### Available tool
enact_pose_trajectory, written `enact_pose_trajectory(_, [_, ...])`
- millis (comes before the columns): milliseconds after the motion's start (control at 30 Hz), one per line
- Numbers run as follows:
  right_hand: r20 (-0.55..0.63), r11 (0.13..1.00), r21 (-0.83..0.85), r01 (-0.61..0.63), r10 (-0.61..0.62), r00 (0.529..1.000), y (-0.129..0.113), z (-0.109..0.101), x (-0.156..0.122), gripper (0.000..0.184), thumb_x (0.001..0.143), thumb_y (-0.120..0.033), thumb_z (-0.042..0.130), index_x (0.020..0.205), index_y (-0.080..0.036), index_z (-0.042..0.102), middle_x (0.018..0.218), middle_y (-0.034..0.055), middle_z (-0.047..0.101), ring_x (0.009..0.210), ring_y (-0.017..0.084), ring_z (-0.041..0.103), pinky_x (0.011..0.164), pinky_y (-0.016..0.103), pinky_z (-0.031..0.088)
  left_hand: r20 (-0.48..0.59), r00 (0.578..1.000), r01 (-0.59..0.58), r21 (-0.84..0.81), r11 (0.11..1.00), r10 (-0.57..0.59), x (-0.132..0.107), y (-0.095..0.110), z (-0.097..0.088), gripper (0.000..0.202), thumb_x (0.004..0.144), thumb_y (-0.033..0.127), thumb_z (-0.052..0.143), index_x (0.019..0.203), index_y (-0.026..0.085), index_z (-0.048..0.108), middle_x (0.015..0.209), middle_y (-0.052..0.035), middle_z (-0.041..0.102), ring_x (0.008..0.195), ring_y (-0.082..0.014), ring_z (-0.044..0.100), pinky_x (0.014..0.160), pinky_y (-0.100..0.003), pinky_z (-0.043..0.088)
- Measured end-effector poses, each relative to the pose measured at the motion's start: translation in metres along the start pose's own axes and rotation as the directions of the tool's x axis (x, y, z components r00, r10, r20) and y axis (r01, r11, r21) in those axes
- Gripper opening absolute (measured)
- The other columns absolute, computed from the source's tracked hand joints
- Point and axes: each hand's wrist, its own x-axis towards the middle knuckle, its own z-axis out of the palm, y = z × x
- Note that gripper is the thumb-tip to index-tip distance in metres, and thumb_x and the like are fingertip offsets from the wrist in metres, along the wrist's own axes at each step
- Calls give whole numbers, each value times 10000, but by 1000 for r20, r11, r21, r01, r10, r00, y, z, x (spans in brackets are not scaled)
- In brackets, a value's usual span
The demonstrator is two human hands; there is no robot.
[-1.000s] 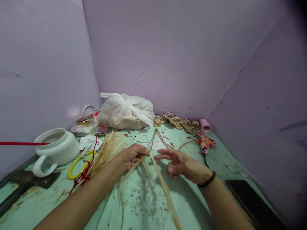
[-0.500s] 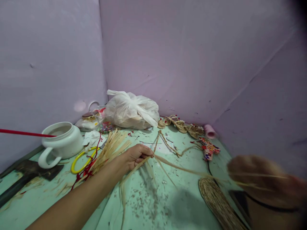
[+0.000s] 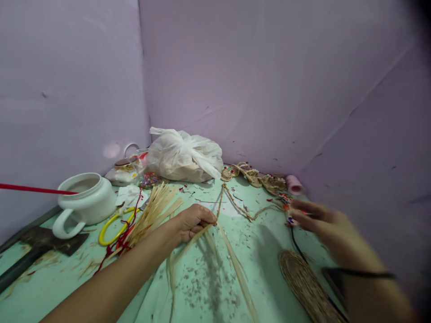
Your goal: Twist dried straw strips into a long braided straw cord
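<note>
My left hand point(image 3: 193, 222) is closed in a pinch on the end of a thin braided straw cord point(image 3: 219, 204). Loose pale straw strands point(image 3: 237, 264) hang from that pinch toward the front of the table. The cord runs up to a bend and then zigzags right. My right hand point(image 3: 323, 224), blurred, hovers over the right side with fingers stretched out and no strand seen in them. Its fingertips overlap a colourful patterned object point(image 3: 290, 220) with a black cable point(image 3: 296, 242); whether they touch cannot be told. Below lies a woven straw sole point(image 3: 303, 285).
On the left are a white pot point(image 3: 87, 202) with a red stick, a dark hammer-like tool point(image 3: 50, 240), yellow-handled scissors point(image 3: 111, 231), red yarn point(image 3: 123, 244) and a straw bundle point(image 3: 156, 206). Behind stand a white plastic bag point(image 3: 185, 157), small woven pieces point(image 3: 251, 175) and a pink spool point(image 3: 294, 185).
My right hand has let go of the straw strands and moved up and left to the patterned object. Those strands now hang forward. My left hand keeps its pinch.
</note>
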Motion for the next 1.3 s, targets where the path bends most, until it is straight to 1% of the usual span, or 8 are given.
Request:
enact_pose_trajectory(133, [490, 773, 417, -477, 251, 835, -35, 58, -20, 316, 583, -263, 642, 867, -140, 581, 935, 112, 616, 728, 161, 598, 690, 289, 477, -13, 999, -40, 82, 996, 41, -1, -1, 5, 211, 508, 278, 634, 530, 144, 472, 343, 97, 301, 263, -8, 170, 280, -174, 28])
enact_pose_trajectory(300, [648, 686, 385, -617, 275, 711, -45, 108, -37, 237, 658, -237, 543, 871, -134, 534, 778, 65, 601, 597, 129, 564, 638, 304, 476, -9, 998, -64, 125, 990, 66, 0, -3, 7, 185, 524, 279, 607, 547, 150, 478, 342, 93, 323, 258, -13, 186, 274, -169, 54])
enact_pose_trajectory(467, [-21, 991, 97, -92, 95, 995, -19, 91, -18, 343, 705, -247, 473, 1017, -114, 521, 1053, 159, 542, 969, 258, 508, 846, 440, 389, -25, 998, -52, 132, 990, 56, 2, -4, 7, 172, 529, 276, 606, 563, 144, 501, 351, 92, 331, 259, -10, 167, 270, -167, 51])
enact_pose_trajectory(633, [-571, 942, -317, 113, -285, 770, -11, 64, -4, 554, 689, -231, 497, 1215, -99, 383, 1306, 199, 307, 1217, 320, 243, 934, 533, 231, -30, 999, -40, 140, 989, 45, 3, -4, 6, 175, 532, 284, 608, 572, 143, 513, 348, 94, 322, 258, -12, 165, 262, -164, 56])
enact_pose_trajectory(767, [79, 993, -84, -86, 93, 993, -20, 65, -13, 322, 751, -377, 413, 806, -114, 590, 809, 135, 604, 743, 211, 559, 649, 336, 444, -26, 998, -44, 149, 988, 49, 4, -3, 5, 193, 537, 297, 618, 564, 144, 504, 347, 94, 319, 256, -11, 166, 253, -162, 65])
enact_pose_trajectory(867, [710, 968, -94, -234, 230, 666, -31, 68, -27, 416, 722, -494, 441, 555, -128, 545, 539, 51, 554, 460, 103, 473, 448, 212, 372, -17, 998, -56, 126, 990, 58, 3, -3, 5, 192, 529, 286, 624, 555, 143, 498, 344, 90, 325, 256, -11, 168, 248, -160, 66])
enact_pose_trajectory(1033, [821, 992, -115, -61, 129, 557, -41, 67, -39, 329, 618, -436, 589, 523, -122, 555, 457, -20, 464, 420, 49, 345, 396, 172, 253, -9, 998, -62, 111, 992, 64, 2, -3, 7, 195, 534, 275, 627, 541, 145, 482, 334, 91, 319, 251, -9, 156, 244, -159, 65])
enact_pose_trajectory(1300, [726, 964, -267, -17, 213, 653, -35, 82, -40, 147, 569, -264, 578, 497, -138, 554, 431, -33, 450, 430, 65, 390, 396, 173, 255, 5, 999, -46, 136, 990, 46, 3, -5, 5, 270, 551, 331, 647, 552, 158, 440, 351, 102, 304, 263, -4, 152, 255, -154, 67])
